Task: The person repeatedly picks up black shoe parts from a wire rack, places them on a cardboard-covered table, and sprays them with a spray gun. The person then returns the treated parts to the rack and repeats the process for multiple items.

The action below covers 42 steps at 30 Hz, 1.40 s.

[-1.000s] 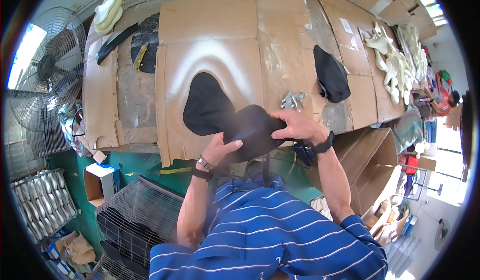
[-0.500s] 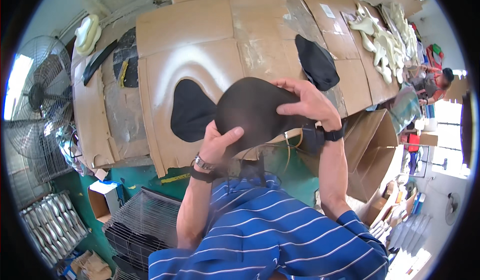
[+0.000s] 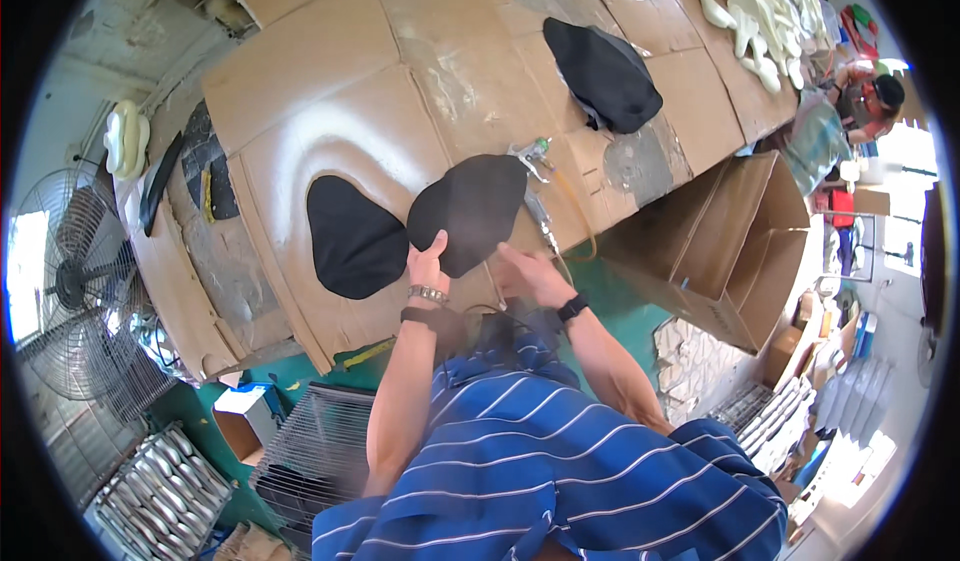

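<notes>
My left hand [image 3: 430,269] pinches the near edge of a black saddle-shaped cover piece [image 3: 465,211], thumb on top. The piece lies low over the cardboard, its left edge close to a second black cover piece [image 3: 350,236], which rests on the board within a whitish sprayed outline. My right hand [image 3: 535,276] is off the piece, just beyond its near right edge, with fingers apart and nothing in them. Right of the held piece, a metal spray gun [image 3: 537,166] with an orange hose lies on the cardboard.
More black covers [image 3: 605,76] are piled toward the back right of the cardboard-covered table [image 3: 300,61]. Cream foam shapes [image 3: 750,21] crowd the far right. A large open carton [image 3: 710,251] stands right of the table, a fan [image 3: 70,286] at left, a wire cage [image 3: 320,441] below.
The held cover piece has come down toward the table beside the other one. My right hand has let go of it and drawn back toward me. The spray gun has come into sight.
</notes>
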### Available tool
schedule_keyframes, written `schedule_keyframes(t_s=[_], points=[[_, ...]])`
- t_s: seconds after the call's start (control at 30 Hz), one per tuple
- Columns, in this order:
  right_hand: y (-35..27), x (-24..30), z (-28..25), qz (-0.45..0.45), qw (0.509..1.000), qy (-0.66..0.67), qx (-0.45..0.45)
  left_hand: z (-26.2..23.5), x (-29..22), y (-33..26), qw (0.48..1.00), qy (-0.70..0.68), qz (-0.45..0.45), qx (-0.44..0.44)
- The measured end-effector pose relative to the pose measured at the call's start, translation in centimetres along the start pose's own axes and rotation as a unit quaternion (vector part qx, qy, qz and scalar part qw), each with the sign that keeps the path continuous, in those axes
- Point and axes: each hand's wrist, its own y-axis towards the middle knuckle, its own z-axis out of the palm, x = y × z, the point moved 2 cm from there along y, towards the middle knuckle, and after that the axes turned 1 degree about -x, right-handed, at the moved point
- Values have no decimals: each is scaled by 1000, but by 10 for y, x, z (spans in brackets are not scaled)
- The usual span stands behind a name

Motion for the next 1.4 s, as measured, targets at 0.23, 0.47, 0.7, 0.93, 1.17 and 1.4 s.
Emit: schedule_keyframes(t_s=[0.23, 0.47, 0.7, 0.93, 1.17, 1.4], points=[[43, -21, 43, -23, 917, 348, 195, 20, -7, -10, 999, -20, -26, -9], [6, 15, 32, -314, 941, 77, 96, 6, -2, -5, 989, -69, -126, 19], [-7, 27, 20, -155, 978, 136, 19, 25, -23, -7, 965, -138, -203, 94], [-16, 26, 20, -177, 978, 106, -28, 3, -4, 15, 977, -49, -200, 53], [-32, 81, 70, -292, 955, 44, -10, 31, -69, 27, 999, 26, -35, 15], [-46, 128, 166, -338, 936, -2, 103, 29, -204, -46, 988, -33, 138, 60]])
